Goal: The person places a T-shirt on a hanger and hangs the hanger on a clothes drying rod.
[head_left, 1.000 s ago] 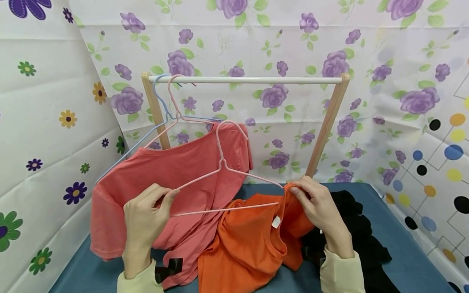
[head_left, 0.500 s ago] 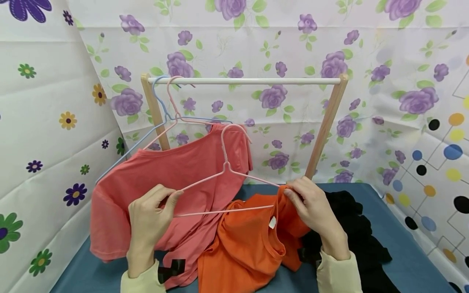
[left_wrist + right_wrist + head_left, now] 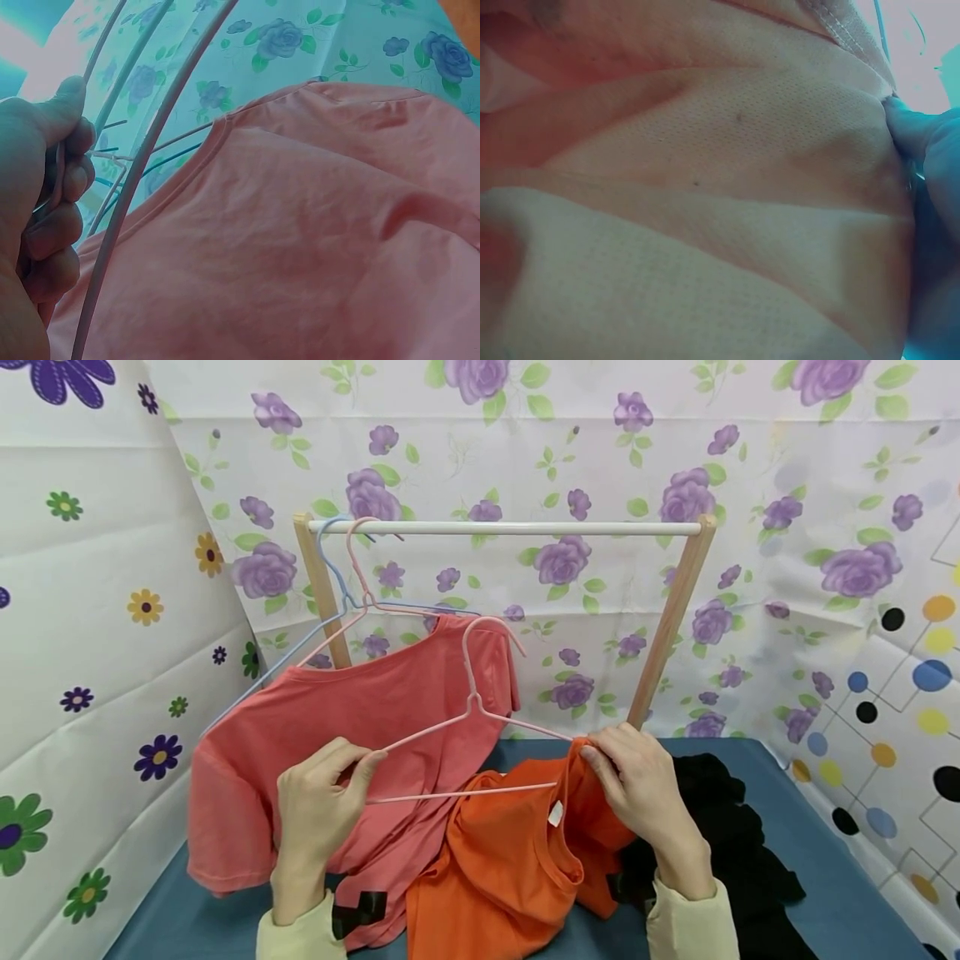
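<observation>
Item one: a pale pink hanger (image 3: 474,697), which we are seeing raised above the counter (image 3: 795,802) between two hands. Its hook is curving upward, the tip pointing right; the frame's right end is passing into the neckline of item two.

Item two: an orange round-neck top (image 3: 502,860), lying bunched on the counter, its collar being held up at the right. A white label (image 3: 556,813) is showing at the neck.

Left hand (image 3: 318,797): its grip is pinching the left end of the pale pink hanger. In the left wrist view we are seeing the fingers curling round the frame.

Right hand (image 3: 641,785): its grip is pinching the orange top's collar between thumb and fingers; we cannot tell whether it is also catching the hanger through the cloth.

Worn: cream sleeves (image 3: 693,918), ending near the wrists.

Behind: a salmon-pink T-shirt (image 3: 360,727), hanging on a second pink hanger (image 3: 367,600), its lower part trailing on the counter. A blue hanger (image 3: 347,597) is hanging just beside. Both hooks are sitting over the left end of a white rail (image 3: 510,528), which wooden posts (image 3: 671,618) are supporting.

Right side: a black garment (image 3: 731,827), lying crumpled on the counter.

Backdrop: a purple-flowered sheet (image 3: 525,477).
</observation>
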The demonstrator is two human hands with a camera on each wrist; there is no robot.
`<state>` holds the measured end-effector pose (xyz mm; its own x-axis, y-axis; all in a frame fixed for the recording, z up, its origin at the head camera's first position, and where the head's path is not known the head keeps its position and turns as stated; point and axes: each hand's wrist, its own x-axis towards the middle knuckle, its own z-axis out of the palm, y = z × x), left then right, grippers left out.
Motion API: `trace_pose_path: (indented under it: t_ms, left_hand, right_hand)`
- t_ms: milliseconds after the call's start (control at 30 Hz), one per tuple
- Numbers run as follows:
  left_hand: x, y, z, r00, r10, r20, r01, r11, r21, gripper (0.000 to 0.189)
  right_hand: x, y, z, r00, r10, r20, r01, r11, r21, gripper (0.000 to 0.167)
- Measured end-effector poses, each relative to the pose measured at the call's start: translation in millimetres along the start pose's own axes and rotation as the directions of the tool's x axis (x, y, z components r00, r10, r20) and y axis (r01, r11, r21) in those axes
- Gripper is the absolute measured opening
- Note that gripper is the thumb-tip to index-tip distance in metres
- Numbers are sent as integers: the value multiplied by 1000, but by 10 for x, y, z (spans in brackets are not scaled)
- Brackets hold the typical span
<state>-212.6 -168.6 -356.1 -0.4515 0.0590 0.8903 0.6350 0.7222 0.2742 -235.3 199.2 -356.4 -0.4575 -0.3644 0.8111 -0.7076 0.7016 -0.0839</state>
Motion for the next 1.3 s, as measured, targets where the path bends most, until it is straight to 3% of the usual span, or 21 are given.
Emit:
trace_pose_path:
  t_ms: [733,967,1300]
  left_hand:
    - [-14,11,56,1000,14,22,-13,999,-32,16]
    - [-6,14,74,999,3,33,-2,999,-39,24]
    - [-3,32,102,1000,13,28,-11,999,-42,12]
  right_hand:
    - [14,-75,13,1000,4,-23,-5,1000,-11,33]
    - [15,-78,16,1000,7,-30,-7,1000,-6,23]
    - [12,-84,29,1000,14,-27,-14,1000,-1,22]
